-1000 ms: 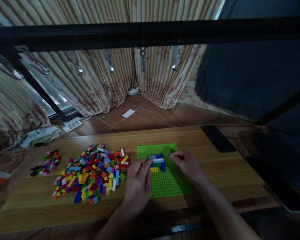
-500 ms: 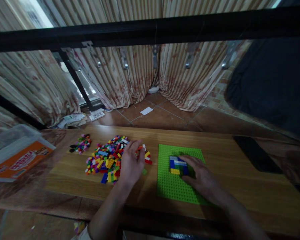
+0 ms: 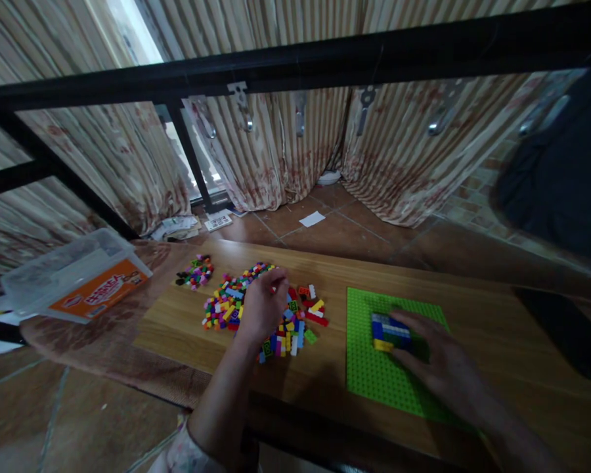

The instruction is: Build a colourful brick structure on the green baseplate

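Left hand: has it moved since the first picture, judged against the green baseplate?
Yes, leftward: the left hand reached over the left edge of the green baseplate then; now it is over the loose brick pile, clear of the baseplate.

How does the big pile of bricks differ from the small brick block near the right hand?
The big pile consists of many scattered bricks, while the small block looks like one joined piece. The big pile spreads wide; the small block is compact. The big pile lies directly on the wooden table, but the small block appears against the green plate. Both are made of coloured bricks and include blue and yellow.
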`<state>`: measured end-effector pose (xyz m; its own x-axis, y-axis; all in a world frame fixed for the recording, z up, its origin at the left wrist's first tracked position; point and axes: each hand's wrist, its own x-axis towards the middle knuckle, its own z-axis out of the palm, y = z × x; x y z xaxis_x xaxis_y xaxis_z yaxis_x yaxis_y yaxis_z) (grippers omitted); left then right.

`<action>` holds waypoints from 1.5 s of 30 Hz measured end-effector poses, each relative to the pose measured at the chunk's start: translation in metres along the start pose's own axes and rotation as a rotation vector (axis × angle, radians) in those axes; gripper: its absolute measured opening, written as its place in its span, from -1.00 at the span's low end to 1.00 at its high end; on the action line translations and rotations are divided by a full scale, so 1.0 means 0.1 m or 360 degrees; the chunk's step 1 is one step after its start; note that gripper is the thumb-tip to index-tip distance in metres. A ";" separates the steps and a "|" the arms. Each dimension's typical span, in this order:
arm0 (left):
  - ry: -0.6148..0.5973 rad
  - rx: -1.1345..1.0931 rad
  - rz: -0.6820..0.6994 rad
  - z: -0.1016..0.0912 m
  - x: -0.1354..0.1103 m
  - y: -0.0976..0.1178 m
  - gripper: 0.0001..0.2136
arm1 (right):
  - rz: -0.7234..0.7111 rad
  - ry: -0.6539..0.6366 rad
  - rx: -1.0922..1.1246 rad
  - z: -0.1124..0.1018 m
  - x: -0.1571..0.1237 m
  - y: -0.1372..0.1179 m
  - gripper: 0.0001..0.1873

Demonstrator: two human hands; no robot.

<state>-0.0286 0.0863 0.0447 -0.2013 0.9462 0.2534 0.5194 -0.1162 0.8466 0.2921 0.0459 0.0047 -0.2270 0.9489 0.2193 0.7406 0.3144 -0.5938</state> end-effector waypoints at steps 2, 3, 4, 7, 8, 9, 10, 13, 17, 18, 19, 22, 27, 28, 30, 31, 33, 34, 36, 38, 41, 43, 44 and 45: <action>0.0025 -0.0065 -0.0037 -0.02 0.01 0.00 -0.75 | -0.0005 0.0090 0.0012 0.03 0.03 -0.15 -0.59; 0.0032 -0.0086 -0.0050 -0.03 0.02 0.00 -0.75 | -0.0005 0.0128 0.0019 0.05 0.04 -0.24 -0.64; 0.0038 -0.0094 -0.0060 -0.04 0.02 0.01 -0.74 | -0.0003 0.0173 0.0028 0.09 0.04 -0.33 -0.69; 0.0025 -0.0061 -0.0080 -0.06 0.00 0.03 -0.75 | -0.0135 0.0169 0.0039 0.26 0.05 -0.61 -0.76; 0.0025 -0.0045 -0.0079 -0.07 0.00 0.04 -0.76 | -0.0215 0.0131 0.0049 0.33 0.05 -0.70 -0.78; 0.0026 -0.0032 -0.0075 -0.07 -0.01 0.04 -0.76 | -0.0273 0.0105 0.0056 0.40 0.05 -0.78 -0.80; 0.0028 -0.0022 -0.0068 -0.07 -0.01 0.05 -0.77 | -0.0312 0.0077 0.0061 0.48 0.06 -0.86 -0.79; 0.0022 0.0002 -0.0040 -0.07 -0.01 0.03 -0.77 | -0.0393 -0.0013 0.0084 0.68 0.09 -1.01 -0.76; 0.0006 0.0009 -0.0020 -0.08 -0.01 0.02 -0.77 | -0.0375 -0.0045 0.0049 0.85 0.13 -1.08 -0.68; 0.0001 -0.0004 -0.0030 -0.10 -0.01 0.02 -0.77 | -0.0355 -0.0051 0.0039 0.88 0.14 -1.09 -0.66; -0.0006 -0.0013 -0.0043 -0.11 -0.01 0.03 -0.76 | -0.0334 -0.0051 0.0029 0.91 0.14 -1.10 -0.65; -0.0003 -0.0017 -0.0084 -0.16 0.00 0.07 -0.75 | -0.0310 -0.0021 -0.0013 0.99 0.14 -1.11 -0.62; 0.0018 -0.0042 -0.0089 -0.20 0.01 0.07 -0.76 | -0.0337 0.0035 -0.0008 1.09 0.14 -1.11 -0.63; 0.0030 -0.0063 -0.0092 -0.21 0.01 0.06 -0.76 | -0.0336 0.0037 0.0008 1.09 0.14 -1.10 -0.63; 0.0054 -0.0104 -0.0106 -0.22 0.02 0.03 -0.76 | -0.0328 0.0037 0.0029 1.07 0.13 -1.10 -0.63; 0.0066 -0.0115 -0.0112 -0.23 0.02 0.02 -0.77 | -0.0321 0.0040 0.0032 1.06 0.13 -1.09 -0.63; 0.0071 -0.0109 -0.0115 -0.25 0.02 -0.01 -0.77 | -0.0300 0.0041 0.0027 1.04 0.13 -1.08 -0.64; 0.0054 -0.0085 -0.0110 -0.26 0.02 -0.01 -0.77 | -0.0286 0.0043 0.0023 1.04 0.13 -1.08 -0.64; -0.0016 0.0022 -0.0070 -0.26 0.02 -0.02 -0.78 | -0.0259 0.0044 0.0012 1.04 0.14 -1.07 -0.64; -0.0121 0.0183 0.0021 -0.25 0.00 -0.03 -0.78 | -0.0243 0.0049 -0.0002 1.04 0.15 -1.06 -0.65; -0.0246 0.0367 0.0157 -0.20 -0.02 -0.04 -0.76 | -0.0226 0.0061 -0.0003 1.03 0.15 -1.07 -0.67; -0.0291 0.0432 0.0176 -0.18 -0.03 -0.05 -0.73 | -0.0207 0.0066 0.0019 1.00 0.14 -1.09 -0.67; -0.0303 0.0458 0.0175 -0.18 -0.03 -0.06 -0.73 | -0.0198 0.0068 0.0036 0.99 0.13 -1.09 -0.66; -0.0320 0.0486 0.0177 -0.17 -0.03 -0.06 -0.72 | -0.0192 0.0068 0.0052 0.98 0.13 -1.10 -0.66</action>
<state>-0.0454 0.0784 0.0471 0.0214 0.9767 0.2133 0.7585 -0.1549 0.6330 0.1460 0.0265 -0.0027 -0.2859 0.9022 0.3230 0.6883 0.4279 -0.5858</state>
